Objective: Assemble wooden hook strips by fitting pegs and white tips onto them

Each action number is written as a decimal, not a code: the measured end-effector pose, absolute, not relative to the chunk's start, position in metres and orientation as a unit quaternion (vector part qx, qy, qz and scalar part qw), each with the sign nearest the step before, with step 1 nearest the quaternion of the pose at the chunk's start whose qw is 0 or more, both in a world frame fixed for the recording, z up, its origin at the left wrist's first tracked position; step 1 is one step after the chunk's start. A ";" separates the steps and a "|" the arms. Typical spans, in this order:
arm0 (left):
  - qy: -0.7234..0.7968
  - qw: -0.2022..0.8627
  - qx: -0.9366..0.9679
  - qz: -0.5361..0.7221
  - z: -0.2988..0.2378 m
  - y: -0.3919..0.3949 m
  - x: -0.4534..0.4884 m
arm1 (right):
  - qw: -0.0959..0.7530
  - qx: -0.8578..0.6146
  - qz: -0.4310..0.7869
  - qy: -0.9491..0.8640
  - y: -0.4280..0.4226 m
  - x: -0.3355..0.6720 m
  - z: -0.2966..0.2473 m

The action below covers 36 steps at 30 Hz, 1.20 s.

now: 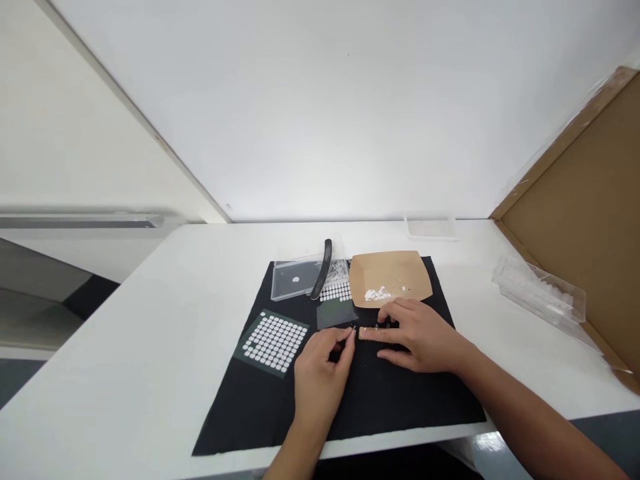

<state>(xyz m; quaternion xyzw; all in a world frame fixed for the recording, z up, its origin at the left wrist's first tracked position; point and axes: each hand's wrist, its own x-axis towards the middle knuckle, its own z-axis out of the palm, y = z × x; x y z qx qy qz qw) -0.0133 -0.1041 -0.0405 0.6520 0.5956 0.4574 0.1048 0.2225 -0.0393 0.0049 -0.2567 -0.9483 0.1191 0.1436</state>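
My left hand (pixel 323 373) is closed, with thumb and index finger pinched at their tips. A tiny light-coloured piece (pixel 354 327) shows at those tips, too small to name. Just right of it my right hand (pixel 420 337) lies low over the black mat (pixel 390 400), fingers spread. Its index finger is stretched out and presses on a small tan strip (pixel 361 333), mostly hidden under the finger. Left of my hands lies a dark green sheet with rows of white oval stickers (pixel 275 341). A second, similar sheet (pixel 335 313) lies beyond my left hand.
A brown paper tray (pixel 390 263) with small white bits (pixel 377 293) stands behind my right hand. Pliers or a similar tool with a black curved handle (pixel 323 270) rest across a clear plastic box (pixel 293 279). More clear boxes (pixel 540 293) and a cardboard panel (pixel 585 180) are at right.
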 end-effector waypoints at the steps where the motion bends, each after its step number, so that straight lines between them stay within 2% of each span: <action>1: 0.594 0.105 0.653 0.458 -0.040 -0.104 -0.013 | 0.147 -0.259 0.122 -0.947 -0.040 0.222 0.005; 17: 0.578 0.117 0.694 0.413 -0.047 -0.109 -0.016 | 0.190 -0.279 0.176 -0.925 -0.034 0.238 0.007; 36: 0.582 0.091 0.713 0.381 -0.046 -0.110 -0.012 | 0.202 -0.258 0.155 -0.932 -0.033 0.232 0.001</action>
